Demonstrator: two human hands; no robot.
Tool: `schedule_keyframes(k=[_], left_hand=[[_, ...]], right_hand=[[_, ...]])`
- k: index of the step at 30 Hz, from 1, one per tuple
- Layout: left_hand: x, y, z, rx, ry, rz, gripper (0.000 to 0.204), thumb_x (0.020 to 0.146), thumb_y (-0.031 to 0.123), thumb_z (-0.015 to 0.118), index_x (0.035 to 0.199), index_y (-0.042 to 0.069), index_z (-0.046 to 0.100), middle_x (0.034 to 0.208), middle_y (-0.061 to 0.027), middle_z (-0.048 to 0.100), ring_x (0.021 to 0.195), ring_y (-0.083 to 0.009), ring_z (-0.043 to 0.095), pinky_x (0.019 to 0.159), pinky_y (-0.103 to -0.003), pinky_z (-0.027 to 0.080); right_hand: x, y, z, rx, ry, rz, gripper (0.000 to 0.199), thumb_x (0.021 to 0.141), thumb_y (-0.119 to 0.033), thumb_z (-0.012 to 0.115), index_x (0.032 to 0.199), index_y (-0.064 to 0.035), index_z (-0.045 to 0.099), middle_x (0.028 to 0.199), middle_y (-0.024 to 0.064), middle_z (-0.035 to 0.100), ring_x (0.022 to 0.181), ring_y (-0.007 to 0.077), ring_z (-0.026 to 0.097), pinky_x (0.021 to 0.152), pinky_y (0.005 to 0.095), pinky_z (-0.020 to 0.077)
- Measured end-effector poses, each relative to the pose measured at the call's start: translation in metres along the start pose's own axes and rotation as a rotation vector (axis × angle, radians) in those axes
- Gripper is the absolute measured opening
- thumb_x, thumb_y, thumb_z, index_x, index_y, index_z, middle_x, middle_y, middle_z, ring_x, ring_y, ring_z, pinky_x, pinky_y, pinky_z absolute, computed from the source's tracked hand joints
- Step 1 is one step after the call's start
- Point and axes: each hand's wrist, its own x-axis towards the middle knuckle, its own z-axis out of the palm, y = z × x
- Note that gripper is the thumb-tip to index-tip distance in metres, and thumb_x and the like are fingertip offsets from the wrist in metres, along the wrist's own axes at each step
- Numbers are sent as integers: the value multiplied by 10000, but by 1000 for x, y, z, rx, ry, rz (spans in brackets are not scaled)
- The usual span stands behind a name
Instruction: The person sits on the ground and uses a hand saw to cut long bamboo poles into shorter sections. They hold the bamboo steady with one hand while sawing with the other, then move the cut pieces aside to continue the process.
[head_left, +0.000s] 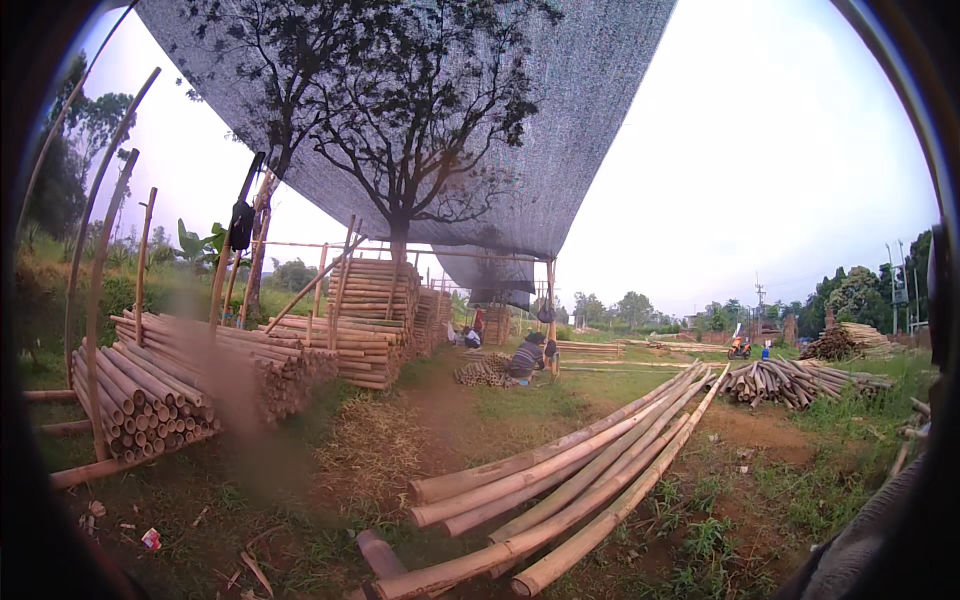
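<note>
Neither of my hands shows. A grey knitted or woven cloth (868, 535), possibly my sleeve, enters at the lower right rim, with no fingers visible. Long bamboo poles (600, 492) lie side by side in front of me, their cut ends toward me and their far ends converging to the right. A short bamboo piece (380, 553) lies crosswise by their near ends. Nothing is seen touching these poles.
Bamboo stacks (150, 400) stand between upright stakes at left, with a taller stack (372, 320) behind. A shade net (590, 110) hangs overhead. Farther off, a person (525, 358) sits low near short poles. More bamboo (790, 380) and a motorbike (739, 347) are at right.
</note>
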Motion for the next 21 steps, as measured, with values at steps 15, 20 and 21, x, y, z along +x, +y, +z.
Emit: schedule_keyframes(k=[15,20,21], left_hand=[[-6,20,-22,24,-99,17,322,1126,255,608,1136,-50,710,1149,-207,735,1036,-278,714,949,-403,578],[-61,9,-11,15,144,-33,309,1125,242,621,1099,-47,726,1121,-197,743,1012,-264,718,931,-391,582],[-73,7,-9,51,118,-71,307,1125,240,624,1092,-47,729,1116,-195,745,1007,-262,719,927,-389,583]], right_hand=[[-55,1,14,251,123,-94,456,1118,-254,614,1437,70,649,1019,135,729,906,177,667,818,332,536],[-83,-18,-36,361,439,-258,466,1119,-262,611,1443,72,645,1014,136,728,900,173,664,813,328,534],[-92,-13,-23,436,517,-233,468,1119,-264,610,1444,72,644,1012,136,728,899,172,663,812,327,534]])
